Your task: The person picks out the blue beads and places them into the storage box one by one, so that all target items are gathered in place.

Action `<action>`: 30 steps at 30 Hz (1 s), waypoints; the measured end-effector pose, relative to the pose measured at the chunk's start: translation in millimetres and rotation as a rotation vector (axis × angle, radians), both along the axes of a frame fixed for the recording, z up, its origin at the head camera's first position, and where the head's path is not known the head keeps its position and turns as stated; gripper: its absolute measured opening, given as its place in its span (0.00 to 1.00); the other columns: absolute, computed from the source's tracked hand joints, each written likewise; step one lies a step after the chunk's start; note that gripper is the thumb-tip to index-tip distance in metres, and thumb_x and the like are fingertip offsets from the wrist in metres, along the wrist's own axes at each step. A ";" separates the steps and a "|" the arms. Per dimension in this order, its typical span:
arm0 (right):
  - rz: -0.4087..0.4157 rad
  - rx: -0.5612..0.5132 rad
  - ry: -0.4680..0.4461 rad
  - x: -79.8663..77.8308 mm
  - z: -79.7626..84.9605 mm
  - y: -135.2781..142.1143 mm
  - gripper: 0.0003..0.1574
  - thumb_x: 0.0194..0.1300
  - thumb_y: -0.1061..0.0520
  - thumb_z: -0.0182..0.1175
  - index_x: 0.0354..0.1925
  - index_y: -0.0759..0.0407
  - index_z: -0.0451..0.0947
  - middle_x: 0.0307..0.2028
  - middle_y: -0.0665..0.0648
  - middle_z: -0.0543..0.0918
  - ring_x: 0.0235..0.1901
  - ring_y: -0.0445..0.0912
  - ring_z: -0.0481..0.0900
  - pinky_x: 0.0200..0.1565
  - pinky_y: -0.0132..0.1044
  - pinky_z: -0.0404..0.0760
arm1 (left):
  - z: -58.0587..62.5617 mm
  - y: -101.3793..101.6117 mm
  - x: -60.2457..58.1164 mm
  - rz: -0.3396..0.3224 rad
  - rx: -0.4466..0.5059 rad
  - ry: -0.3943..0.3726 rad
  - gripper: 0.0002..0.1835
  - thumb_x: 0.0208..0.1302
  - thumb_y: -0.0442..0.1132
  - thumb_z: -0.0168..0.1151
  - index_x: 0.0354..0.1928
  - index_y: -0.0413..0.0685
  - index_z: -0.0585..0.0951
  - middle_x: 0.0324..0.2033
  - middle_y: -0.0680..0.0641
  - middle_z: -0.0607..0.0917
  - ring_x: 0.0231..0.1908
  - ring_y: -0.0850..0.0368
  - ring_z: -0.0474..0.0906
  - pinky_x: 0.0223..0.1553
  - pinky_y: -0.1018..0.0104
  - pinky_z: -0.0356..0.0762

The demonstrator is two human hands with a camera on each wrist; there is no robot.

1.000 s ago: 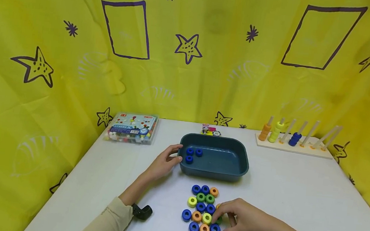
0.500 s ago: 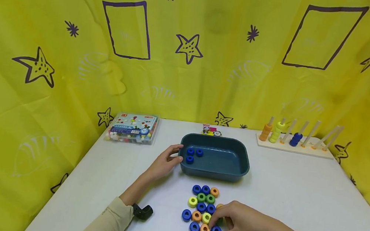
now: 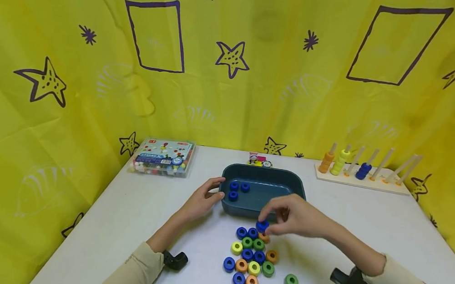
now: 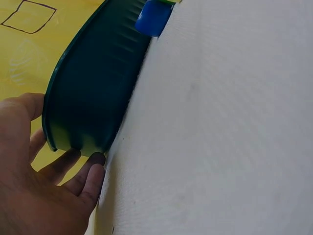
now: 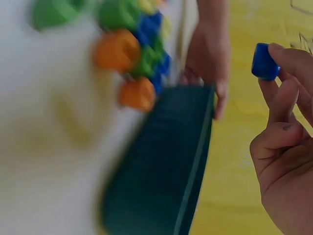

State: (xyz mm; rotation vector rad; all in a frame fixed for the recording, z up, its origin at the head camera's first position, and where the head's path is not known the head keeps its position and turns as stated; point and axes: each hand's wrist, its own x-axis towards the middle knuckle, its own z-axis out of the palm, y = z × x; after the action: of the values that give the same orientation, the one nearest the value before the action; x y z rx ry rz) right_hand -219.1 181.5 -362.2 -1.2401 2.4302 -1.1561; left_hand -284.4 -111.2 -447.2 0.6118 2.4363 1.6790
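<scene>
In the head view my right hand (image 3: 300, 216) pinches a blue ring bead (image 3: 262, 226) between thumb and fingers, held up in front of the tray's near side. The right wrist view shows that bead (image 5: 264, 62) at the fingertips. My left hand (image 3: 201, 201) touches the left end of the dark teal tray (image 3: 284, 195), its fingers spread against the outside of the end wall (image 4: 73, 139). Three blue ring beads (image 3: 233, 195) lie in the tray's left part. Before it, blue, green, yellow and orange ring beads (image 3: 254, 268) sit in rough rows on the white table.
One green bead (image 3: 291, 281) lies apart to the right of the rows. A pegged wooden board (image 3: 363, 185) with orange, yellow and blue beads stands at the back right. At the back left is a clear boxed set (image 3: 162, 157). A small figure (image 3: 253, 158) sits behind the tray.
My right hand has picked up the blue bead from the near right corner of the rows and moved it forward toward the tray. A green bead now shows apart. My left hand has stayed put.
</scene>
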 end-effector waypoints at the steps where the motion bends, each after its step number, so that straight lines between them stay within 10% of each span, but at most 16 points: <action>1: -0.024 -0.003 0.014 -9.3 2.9 -1.6 0.12 0.54 0.54 0.69 0.39 0.46 0.81 0.27 0.47 0.79 0.19 0.39 0.70 0.20 0.30 0.69 | -4.1 -0.1 -2.3 0.004 -0.001 0.009 0.27 0.68 0.48 0.54 0.67 0.55 0.64 0.63 0.44 0.67 0.54 0.47 0.72 0.53 0.52 0.69; 13: -0.161 0.047 -0.002 -105.7 -46.5 -23.5 0.12 0.53 0.48 0.69 0.38 0.46 0.82 0.33 0.47 0.81 0.23 0.44 0.74 0.25 0.34 0.73 | -12.6 2.2 -7.7 -0.028 0.019 0.025 0.27 0.68 0.47 0.53 0.67 0.56 0.63 0.64 0.44 0.66 0.56 0.45 0.71 0.54 0.50 0.68; 30: -0.168 0.125 -0.043 -114.8 -72.4 -36.2 0.11 0.52 0.54 0.70 0.36 0.49 0.83 0.37 0.48 0.81 0.26 0.42 0.75 0.28 0.35 0.77 | -13.3 -2.2 -8.0 0.000 0.000 0.032 0.27 0.67 0.51 0.54 0.66 0.59 0.64 0.62 0.47 0.68 0.53 0.49 0.73 0.53 0.54 0.70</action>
State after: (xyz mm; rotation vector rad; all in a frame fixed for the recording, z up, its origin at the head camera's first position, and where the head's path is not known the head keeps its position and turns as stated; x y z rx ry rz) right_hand -333.9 145.3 -434.5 -0.9817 2.5710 -1.0407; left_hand -292.4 -113.3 -460.5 0.6438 2.4580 1.6817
